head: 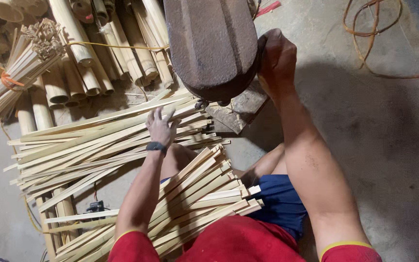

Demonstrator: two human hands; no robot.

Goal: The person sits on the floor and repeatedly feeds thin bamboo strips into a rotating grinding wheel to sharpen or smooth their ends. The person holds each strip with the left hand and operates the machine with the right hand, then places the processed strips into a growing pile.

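My left hand (pixel 161 127), with a dark band on the wrist, reaches down onto a loose pile of pale bamboo slats (pixel 88 145) on the floor, its fingers spread over the slats. A second stack of slats (pixel 195 199) lies across my lap. My right hand (pixel 276 58) rests against the right side of a rusty brown metal machine housing (pixel 212 46); the fingers curl around its edge.
Round bamboo tubes (pixel 81 63) lie stacked at the top left, beside a tied bundle of thin strips (pixel 18 73). A wooden block (pixel 238 109) sits under the machine. Orange cord (pixel 364 34) loops on the concrete floor at the upper right.
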